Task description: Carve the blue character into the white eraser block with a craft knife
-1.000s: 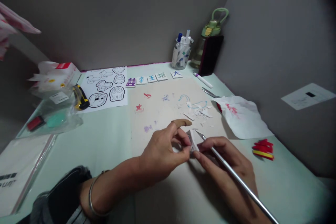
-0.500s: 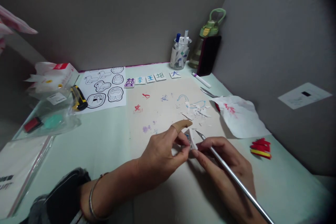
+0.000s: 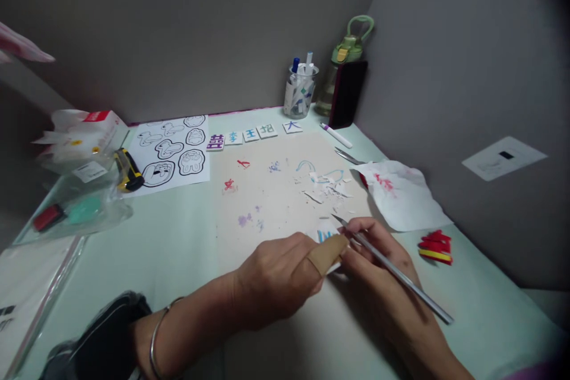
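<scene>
My left hand [image 3: 280, 273] is closed on a small white carving block [image 3: 326, 230] with blue marks on its upper face. A tan covering wraps one of its fingers, which lies across the block and hides much of it. My right hand [image 3: 387, 276] is closed round a silver craft knife [image 3: 403, 278], its blade pointing up and left, just above the block. The right fingertips also meet the block's right side. Beyond the hands, white shavings [image 3: 332, 191] are scattered over a beige board [image 3: 253, 202] with red, purple and blue stamp marks.
Small tiles with characters [image 3: 250, 135] line the board's far edge. A jar of pens [image 3: 300, 95], a phone [image 3: 350, 95] and a green bottle [image 3: 347, 50] stand behind. Tissue [image 3: 401, 193] and red strips [image 3: 436, 247] lie right; a yellow-black cutter [image 3: 128, 171] lies left.
My left hand has turned over, bringing its covered finger across the block. The block now shows its blue-marked face. The knife stays in my right hand, its handle swung slightly. The view has shifted slightly.
</scene>
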A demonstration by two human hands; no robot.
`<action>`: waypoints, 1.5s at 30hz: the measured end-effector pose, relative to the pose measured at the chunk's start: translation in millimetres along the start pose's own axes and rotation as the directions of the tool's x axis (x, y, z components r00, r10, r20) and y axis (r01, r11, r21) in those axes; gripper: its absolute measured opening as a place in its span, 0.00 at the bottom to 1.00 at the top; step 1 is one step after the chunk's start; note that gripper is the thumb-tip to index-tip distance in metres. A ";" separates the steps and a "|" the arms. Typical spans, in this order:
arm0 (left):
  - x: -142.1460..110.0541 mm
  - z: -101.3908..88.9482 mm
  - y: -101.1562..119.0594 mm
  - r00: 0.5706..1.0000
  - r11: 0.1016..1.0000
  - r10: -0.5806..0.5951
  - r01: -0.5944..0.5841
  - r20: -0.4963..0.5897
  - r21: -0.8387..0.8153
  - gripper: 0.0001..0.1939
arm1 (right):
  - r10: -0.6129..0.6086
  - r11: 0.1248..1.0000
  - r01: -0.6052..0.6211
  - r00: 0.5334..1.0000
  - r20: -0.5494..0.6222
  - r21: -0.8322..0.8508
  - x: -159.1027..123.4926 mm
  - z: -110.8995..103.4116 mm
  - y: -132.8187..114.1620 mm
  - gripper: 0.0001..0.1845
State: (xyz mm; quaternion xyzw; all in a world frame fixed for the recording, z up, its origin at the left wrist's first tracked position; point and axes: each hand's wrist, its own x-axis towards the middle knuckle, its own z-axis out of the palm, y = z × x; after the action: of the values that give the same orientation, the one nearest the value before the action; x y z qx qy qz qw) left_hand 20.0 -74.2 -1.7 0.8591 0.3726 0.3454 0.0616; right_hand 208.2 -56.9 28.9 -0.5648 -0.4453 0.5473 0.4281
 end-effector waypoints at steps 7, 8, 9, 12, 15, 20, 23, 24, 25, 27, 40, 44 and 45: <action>20.8 -11.8 8.1 0.967 0.996 -0.094 0.088 -0.237 -0.033 0.22 | 0.014 0.977 -0.014 1.000 0.004 0.211 -4.4 -1.0 2.1 0.22; 21.4 -11.6 8.6 0.962 0.991 -0.123 0.105 -0.244 -0.087 0.22 | 0.016 0.974 -0.018 1.000 0.009 0.227 -4.4 -0.7 2.2 0.22; 21.5 -11.0 8.8 0.958 0.983 -0.148 0.115 -0.245 -0.141 0.22 | 0.015 0.971 -0.017 1.000 0.010 0.238 -4.2 -0.5 2.2 0.22; 20.3 -8.7 8.6 0.949 0.944 -0.230 0.164 -0.216 -0.287 0.22 | 0.011 0.966 -0.012 1.000 0.003 0.258 -3.1 0.3 1.2 0.22; 19.5 -8.5 9.0 0.935 0.898 -0.308 0.225 -0.175 -0.378 0.23 | 0.011 0.961 -0.013 1.000 0.008 0.276 -2.6 0.9 -1.0 0.22; 19.3 -10.6 9.4 0.947 0.931 -0.247 0.172 -0.206 -0.323 0.23 | 0.041 0.939 -0.047 0.999 0.026 0.340 -4.9 2.7 -2.9 0.23; 19.0 -10.2 8.8 0.954 0.962 -0.182 0.122 -0.237 -0.246 0.23 | 0.072 0.923 -0.085 0.996 0.049 0.375 -5.1 3.1 -1.6 0.23; 18.6 -9.7 8.8 0.955 0.966 -0.168 0.110 -0.245 -0.232 0.23 | 0.078 0.919 -0.093 0.995 0.055 0.383 -4.1 2.6 -1.2 0.23; 17.9 -9.2 9.0 0.955 0.969 -0.158 0.100 -0.253 -0.226 0.23 | 0.082 0.917 -0.097 0.995 0.055 0.386 -2.3 1.5 -1.0 0.23; 15.7 -8.0 10.0 0.956 0.970 -0.143 0.083 -0.257 -0.230 0.23 | 0.080 0.913 -0.073 0.997 0.000 0.401 3.4 -2.7 -1.6 0.23; 12.9 -14.7 9.1 0.931 0.826 -0.337 0.222 -0.138 -0.518 0.21 | -0.085 0.951 0.108 0.992 -0.090 0.289 1.9 -3.9 -1.0 0.23; 14.4 -15.5 9.0 0.916 0.813 -0.366 0.227 -0.166 -0.536 0.22 | -0.076 0.963 0.087 0.996 -0.055 0.253 1.2 -4.0 2.7 0.23; 14.7 -15.2 8.8 0.911 0.801 -0.379 0.237 -0.160 -0.550 0.22 | -0.073 0.966 0.084 0.996 -0.052 0.246 1.1 -3.9 2.7 0.23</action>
State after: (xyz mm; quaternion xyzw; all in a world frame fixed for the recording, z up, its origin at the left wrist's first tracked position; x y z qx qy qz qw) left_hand 22.6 -72.8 21.0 0.6841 0.4059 0.5285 0.2966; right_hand 212.1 -56.5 26.1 -0.5002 -0.3864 0.5692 0.5259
